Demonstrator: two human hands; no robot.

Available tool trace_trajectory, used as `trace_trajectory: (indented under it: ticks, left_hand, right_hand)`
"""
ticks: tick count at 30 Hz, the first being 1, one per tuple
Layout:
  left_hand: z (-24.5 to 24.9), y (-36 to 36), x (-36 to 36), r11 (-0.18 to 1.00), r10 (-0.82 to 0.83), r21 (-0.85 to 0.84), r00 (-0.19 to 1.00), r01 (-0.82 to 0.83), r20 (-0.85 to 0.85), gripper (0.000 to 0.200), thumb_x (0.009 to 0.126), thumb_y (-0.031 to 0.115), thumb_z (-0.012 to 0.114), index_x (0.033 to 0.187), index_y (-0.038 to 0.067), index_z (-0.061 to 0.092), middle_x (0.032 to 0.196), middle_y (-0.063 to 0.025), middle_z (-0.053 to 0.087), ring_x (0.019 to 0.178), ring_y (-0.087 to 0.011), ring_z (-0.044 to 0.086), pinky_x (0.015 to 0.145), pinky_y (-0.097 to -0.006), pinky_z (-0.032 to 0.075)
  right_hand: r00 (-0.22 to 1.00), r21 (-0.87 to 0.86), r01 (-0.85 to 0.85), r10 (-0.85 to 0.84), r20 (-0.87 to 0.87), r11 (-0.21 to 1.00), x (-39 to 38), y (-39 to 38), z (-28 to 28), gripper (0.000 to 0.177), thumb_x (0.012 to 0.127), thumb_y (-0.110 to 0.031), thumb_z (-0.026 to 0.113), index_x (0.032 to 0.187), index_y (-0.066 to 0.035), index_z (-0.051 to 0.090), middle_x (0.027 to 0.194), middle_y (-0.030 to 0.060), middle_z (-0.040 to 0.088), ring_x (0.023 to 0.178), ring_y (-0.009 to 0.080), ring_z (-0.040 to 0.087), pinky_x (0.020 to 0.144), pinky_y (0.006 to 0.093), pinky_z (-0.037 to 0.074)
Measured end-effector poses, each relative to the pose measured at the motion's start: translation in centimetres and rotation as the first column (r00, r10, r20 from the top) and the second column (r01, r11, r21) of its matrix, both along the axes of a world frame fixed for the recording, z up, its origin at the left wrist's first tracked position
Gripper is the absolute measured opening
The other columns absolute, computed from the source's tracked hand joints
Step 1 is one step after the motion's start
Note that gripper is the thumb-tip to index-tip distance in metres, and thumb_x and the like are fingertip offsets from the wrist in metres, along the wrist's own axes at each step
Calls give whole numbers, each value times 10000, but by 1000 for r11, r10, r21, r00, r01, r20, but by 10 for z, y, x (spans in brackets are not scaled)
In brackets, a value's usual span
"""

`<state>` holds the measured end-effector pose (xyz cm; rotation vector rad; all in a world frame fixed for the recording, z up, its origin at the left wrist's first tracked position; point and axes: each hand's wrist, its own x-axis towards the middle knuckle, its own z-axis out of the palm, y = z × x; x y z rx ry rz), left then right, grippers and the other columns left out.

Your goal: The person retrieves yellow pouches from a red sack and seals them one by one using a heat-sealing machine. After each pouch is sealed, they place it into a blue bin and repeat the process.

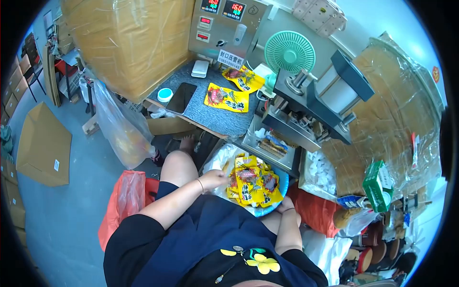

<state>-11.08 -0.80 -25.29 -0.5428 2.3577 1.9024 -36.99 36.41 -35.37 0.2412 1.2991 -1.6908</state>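
Yellow printed pouches (pixel 251 179) lie piled in a blue basin (pixel 283 184) in front of my lap. My left hand (pixel 213 180) is at the basin's left side with its fingers drawn together beside the pouches; whatever they may hold is too small to tell. At the basin's right edge is my right hand (pixel 287 204), low by my knee, its fingers mostly hidden. Two more yellow pouches (pixel 226 97) lie on the dark speckled table above the basin, near a black phone (pixel 181 97).
A metal press machine (pixel 311 100) stands right of the table, with a green fan (pixel 289 51) behind it. Large taped cartons (pixel 129 43) flank the table. Red bags (pixel 125 198) sit on both sides of my legs. An open carton (pixel 44 146) stands on the left floor.
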Motion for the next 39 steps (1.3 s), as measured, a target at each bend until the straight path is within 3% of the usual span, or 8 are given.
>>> trace_trajectory:
  ticks: [4,10,14,19,24,28,31,39]
  left_hand:
    - [8,15,-23,978,187,169,862,-120,-471,256,967,263,641,823,52,648,906,-43,526,859,-142,524,789,-297,440]
    - [102,84,-24,936,-339,-254,442,242,-830,190,992,181,608,841,67,630,1509,-185,411,1392,-341,405,1162,-488,249]
    - [81,104,-32,632,-439,382,718,674,-540,238,1050,267,548,1053,34,591,1134,-118,598,1055,-237,581,971,-385,442]
    - [87,96,-24,895,-439,-364,660,259,-610,520,884,360,739,1239,50,519,1062,-150,575,1034,-332,610,902,-437,477]
    - [50,108,-17,836,-497,-519,650,181,-574,465,832,296,724,1207,89,543,1010,-171,607,961,-398,632,824,-491,506]
    - [47,106,-18,884,-396,-438,759,162,-518,385,939,254,620,1281,159,471,1040,-166,635,942,-414,646,769,-487,515]
    - [46,109,-17,892,-349,-450,706,49,-616,405,986,250,593,1326,137,405,1081,-193,610,976,-419,632,794,-486,505]
    - [47,108,-14,960,-174,-279,790,5,-588,386,1032,239,522,1336,46,384,1163,-251,587,1128,-430,607,974,-471,470]
  right_hand:
    - [665,-17,567,-470,-580,823,-12,-13,23,239,1079,-242,463,1110,-52,604,830,38,628,627,115,517,545,301,422]
    - [593,198,35,139,-793,980,91,-58,137,145,984,-185,648,977,-51,594,784,13,587,727,80,542,626,283,455]
    - [353,308,82,261,-898,948,137,-69,204,109,932,-114,679,895,-29,622,746,31,582,722,134,576,649,309,460]
    - [-455,402,67,387,-802,913,151,-67,248,93,833,-113,706,846,-56,633,885,125,612,827,352,593,691,427,462]
    - [-742,477,-194,190,-643,857,188,-118,271,184,887,-231,712,964,-72,656,1101,93,603,971,300,610,728,406,487]
    - [649,-56,-44,-14,-761,997,158,-112,214,453,1033,-441,551,1268,-54,548,1114,62,598,1045,156,583,748,241,501]
    - [456,303,-474,525,-718,827,133,-104,194,530,1060,-504,449,1255,-23,556,1115,68,614,969,138,600,768,248,497]
    - [389,298,-267,385,-837,916,129,-119,168,202,971,-227,624,979,-25,627,914,52,642,903,225,603,830,343,479]
